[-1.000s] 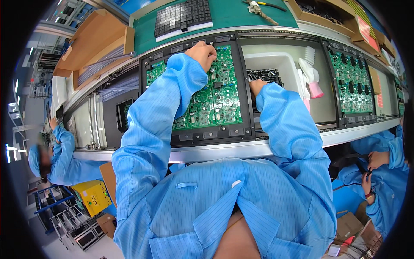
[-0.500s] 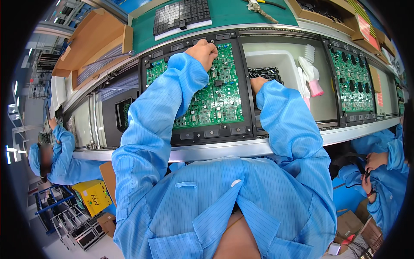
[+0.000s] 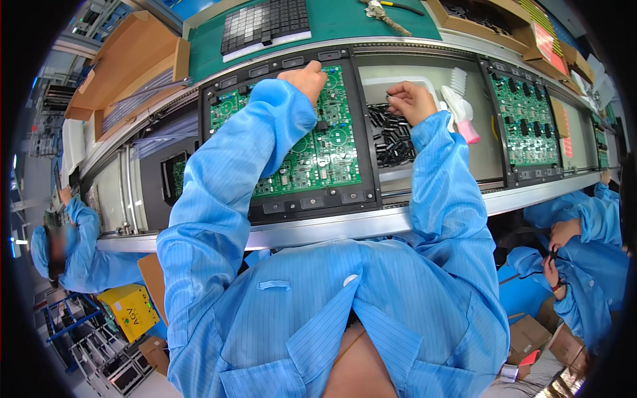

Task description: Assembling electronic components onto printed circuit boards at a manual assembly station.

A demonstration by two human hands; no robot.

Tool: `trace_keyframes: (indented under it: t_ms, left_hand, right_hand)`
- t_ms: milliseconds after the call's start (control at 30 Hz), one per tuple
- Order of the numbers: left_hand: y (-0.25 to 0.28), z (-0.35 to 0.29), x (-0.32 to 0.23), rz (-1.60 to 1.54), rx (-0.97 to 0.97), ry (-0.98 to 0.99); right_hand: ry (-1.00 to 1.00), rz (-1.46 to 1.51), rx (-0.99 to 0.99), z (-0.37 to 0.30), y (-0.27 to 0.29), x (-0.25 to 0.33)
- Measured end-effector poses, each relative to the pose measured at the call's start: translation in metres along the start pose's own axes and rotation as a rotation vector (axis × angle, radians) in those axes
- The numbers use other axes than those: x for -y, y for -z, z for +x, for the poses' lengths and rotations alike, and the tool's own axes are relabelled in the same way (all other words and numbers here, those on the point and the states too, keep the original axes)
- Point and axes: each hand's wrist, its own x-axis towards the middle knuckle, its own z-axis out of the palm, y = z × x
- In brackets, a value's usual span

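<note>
A green circuit board (image 3: 325, 159) lies in a black frame (image 3: 369, 159) on the line before me. My left hand (image 3: 304, 82) rests over the board's far edge, fingers curled in and tips hidden, so what they hold cannot be made out. Right of the frame is a white bin (image 3: 422, 81) with a heap of small black parts (image 3: 393, 142). Above that heap my right hand (image 3: 414, 103) is raised, thumb and fingers pinched together on a small black part (image 3: 389, 99).
White gloves (image 3: 456, 109) with a pink cuff lie beside the bin. Another framed board (image 3: 527, 119) stands farther right. A black tray of blocks (image 3: 265, 30) is on the green mat behind, and a cardboard box (image 3: 133, 60) at far left. Co-workers sit on both sides.
My right hand has risen out of the bin, now with a small black part in its fingertips. The left hand stays at the board's far edge. The whole view has shifted slightly.
</note>
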Motion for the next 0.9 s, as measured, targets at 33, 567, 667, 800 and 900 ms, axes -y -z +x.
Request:
trace_keyframes:
  t_ms: [33, 567, 667, 800, 900]
  left_hand:
    - [0.0, 0.0, 0.001, 0.066, 0.031, -0.02]
    - [-0.024, -0.227, 0.189, -0.477, -0.382, 0.697]
    - [-0.088, -0.301, 0.247, -0.358, -0.226, 0.879]
    - [-0.131, -0.314, 0.258, -0.437, -0.099, 0.879]
    - [-0.14, -0.319, 0.258, -0.499, -0.051, 0.853]
  right_hand:
    - [-0.007, 0.107, 0.0, -0.001, 0.001, 0.003]
    - [0.131, 0.509, 0.078, -0.013, -0.02, 0.04]
    - [0.143, 0.327, 0.143, 0.007, -0.035, 0.061]
    - [0.176, -0.112, 0.093, 0.03, -0.062, 0.085]
    - [0.204, -0.486, 0.036, 0.04, -0.08, 0.095]
